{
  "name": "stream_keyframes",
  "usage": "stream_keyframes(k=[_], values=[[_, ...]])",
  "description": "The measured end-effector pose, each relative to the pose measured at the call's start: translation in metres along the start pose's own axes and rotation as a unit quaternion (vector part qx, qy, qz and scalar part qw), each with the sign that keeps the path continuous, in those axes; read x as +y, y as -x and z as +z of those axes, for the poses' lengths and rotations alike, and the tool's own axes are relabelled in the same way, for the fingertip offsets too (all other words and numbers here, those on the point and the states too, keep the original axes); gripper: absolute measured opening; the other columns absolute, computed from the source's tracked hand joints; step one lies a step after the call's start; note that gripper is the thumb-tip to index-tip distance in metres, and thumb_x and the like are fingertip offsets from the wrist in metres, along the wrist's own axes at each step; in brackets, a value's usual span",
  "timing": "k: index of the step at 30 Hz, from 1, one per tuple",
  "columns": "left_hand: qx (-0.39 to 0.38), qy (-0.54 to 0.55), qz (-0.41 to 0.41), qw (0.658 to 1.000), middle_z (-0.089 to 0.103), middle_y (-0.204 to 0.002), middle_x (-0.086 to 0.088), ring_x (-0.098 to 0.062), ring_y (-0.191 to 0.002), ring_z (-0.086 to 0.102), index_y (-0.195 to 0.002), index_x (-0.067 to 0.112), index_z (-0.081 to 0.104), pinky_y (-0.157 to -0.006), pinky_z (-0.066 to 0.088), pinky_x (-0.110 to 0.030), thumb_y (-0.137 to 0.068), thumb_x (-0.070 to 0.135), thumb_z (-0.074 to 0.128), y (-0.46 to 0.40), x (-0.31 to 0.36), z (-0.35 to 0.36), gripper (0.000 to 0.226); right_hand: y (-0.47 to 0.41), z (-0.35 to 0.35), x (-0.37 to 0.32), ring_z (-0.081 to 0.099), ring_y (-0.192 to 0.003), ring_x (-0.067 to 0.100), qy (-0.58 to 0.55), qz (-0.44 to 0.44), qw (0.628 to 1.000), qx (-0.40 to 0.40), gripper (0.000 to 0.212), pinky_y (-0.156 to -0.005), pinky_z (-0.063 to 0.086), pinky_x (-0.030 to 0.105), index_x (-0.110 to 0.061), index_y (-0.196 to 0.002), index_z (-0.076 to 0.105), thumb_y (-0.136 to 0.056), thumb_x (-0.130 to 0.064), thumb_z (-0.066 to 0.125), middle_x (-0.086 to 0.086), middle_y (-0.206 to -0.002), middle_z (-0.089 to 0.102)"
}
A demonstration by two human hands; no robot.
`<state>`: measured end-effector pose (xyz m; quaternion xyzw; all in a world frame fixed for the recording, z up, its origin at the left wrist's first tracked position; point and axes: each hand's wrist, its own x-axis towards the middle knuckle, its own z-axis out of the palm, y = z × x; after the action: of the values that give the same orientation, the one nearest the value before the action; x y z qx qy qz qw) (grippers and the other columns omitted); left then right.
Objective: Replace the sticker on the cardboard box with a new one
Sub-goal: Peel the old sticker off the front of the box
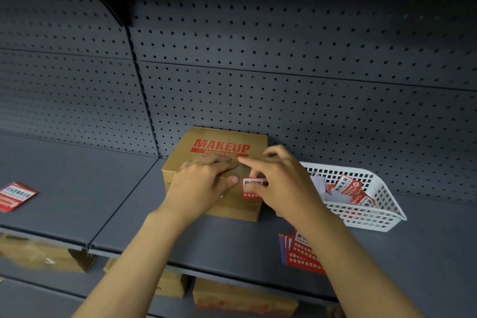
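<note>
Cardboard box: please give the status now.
Left hand flat on cardboard box. Right hand fingers on red sticker at box front edge. Nothing in the way.

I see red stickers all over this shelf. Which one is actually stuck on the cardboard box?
The sticker under the right hand, on the cardboard box. The rest lie loose: one far left, a stack on the shelf, others in the white basket.

- We see the cardboard box (219, 162) on the shelf (77, 201), against the pegboard (284, 72).
- Right of it sits a basket (382, 204) holding stickers (347, 186).
- A sticker stack (300, 255) lies before the basket.
</note>
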<state>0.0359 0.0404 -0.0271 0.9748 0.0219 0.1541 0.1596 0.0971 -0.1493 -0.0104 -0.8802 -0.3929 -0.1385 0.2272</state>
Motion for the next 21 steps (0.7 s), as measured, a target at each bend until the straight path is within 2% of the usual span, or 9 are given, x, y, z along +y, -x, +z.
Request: stream_keyframes(k=[1,4,7,10,12,16,18,21], values=[[-0.001,0.003,0.0,1.0,0.067,-0.13,0.014,-0.015,-0.123,0.062,-0.126,0.033,0.067,-0.097,0.049,-0.041,-0.083,0.068,0.032,0.0,0.0,0.0,0.065,-0.001,0.0,-0.003,0.056,-0.111,0.021,0.02,-0.003,1.0,-0.007,0.039,-0.078,0.05,0.038,-0.031,-0.114,0.075,-0.075,-0.033,0.08,-0.01,-0.087,0.075],[0.0,0.0,-0.002,1.0,0.066,-0.131,0.015,-0.015,-0.126,0.06,-0.127,0.034,0.066,-0.098,0.046,-0.04,-0.086,0.065,0.041,0.0,0.0,0.001,0.057,-0.002,0.004,-0.009,0.059,-0.104,0.021,0.063,-0.015,0.998,0.023,0.006,-0.074,0.047,0.032,-0.032,-0.081,0.081,-0.075,-0.035,0.079,-0.011,-0.081,0.075],[0.0,-0.001,-0.003,1.0,0.065,-0.132,0.015,-0.014,-0.127,0.059,-0.129,0.034,0.065,-0.099,0.045,-0.039,-0.089,0.062,0.047,-0.001,-0.001,0.002,0.052,-0.002,0.004,-0.011,0.065,-0.098,0.019,0.089,-0.024,0.995,0.037,0.003,-0.073,0.049,0.029,-0.033,-0.068,0.08,-0.07,-0.033,0.083,-0.013,-0.076,0.075],[0.001,0.004,-0.004,1.0,0.066,-0.131,0.015,-0.014,-0.125,0.059,-0.128,0.035,0.065,-0.098,0.044,-0.038,-0.085,0.067,0.04,-0.002,-0.003,0.002,0.059,-0.001,0.003,-0.011,0.07,-0.1,0.019,0.094,-0.052,0.993,0.047,0.011,-0.081,0.05,0.027,-0.036,-0.068,0.08,-0.062,-0.033,0.089,-0.014,-0.087,0.079],[0.004,0.008,-0.004,1.0,0.066,-0.131,0.015,-0.013,-0.125,0.06,-0.128,0.035,0.066,-0.098,0.045,-0.038,-0.086,0.063,0.044,-0.002,-0.003,0.003,0.055,0.001,0.003,-0.007,0.07,-0.102,0.022,0.078,-0.068,0.994,0.042,0.009,-0.089,0.049,0.031,-0.035,-0.07,0.081,-0.065,-0.03,0.087,-0.012,-0.091,0.08],[0.007,0.012,0.0,1.0,0.066,-0.13,0.016,-0.013,-0.125,0.059,-0.127,0.036,0.066,-0.098,0.044,-0.037,-0.09,0.058,0.053,-0.003,-0.005,0.004,0.045,0.008,0.004,0.001,0.069,-0.103,0.019,0.077,-0.093,0.991,0.05,0.005,-0.105,0.038,0.035,-0.033,-0.071,0.08,-0.074,-0.028,0.078,-0.016,-0.084,0.079],[0.007,0.016,0.0,1.0,0.066,-0.13,0.016,-0.013,-0.124,0.06,-0.127,0.037,0.065,-0.099,0.045,-0.037,-0.09,0.058,0.054,-0.003,-0.006,0.004,0.044,0.01,0.001,0.003,0.069,-0.103,0.019,0.07,-0.104,0.99,0.061,0.009,-0.104,0.035,0.035,-0.032,-0.069,0.079,-0.076,-0.028,0.075,-0.017,-0.079,0.078],[0.009,0.022,-0.001,1.0,0.065,-0.13,0.017,-0.012,-0.124,0.06,-0.127,0.038,0.065,-0.1,0.046,-0.038,-0.092,0.055,0.056,-0.004,-0.009,0.004,0.04,0.011,-0.008,0.008,0.068,-0.103,0.019,0.06,-0.118,0.989,0.072,0.01,-0.101,0.042,0.041,-0.032,-0.067,0.078,-0.077,-0.029,0.075,-0.016,-0.075,0.078]])
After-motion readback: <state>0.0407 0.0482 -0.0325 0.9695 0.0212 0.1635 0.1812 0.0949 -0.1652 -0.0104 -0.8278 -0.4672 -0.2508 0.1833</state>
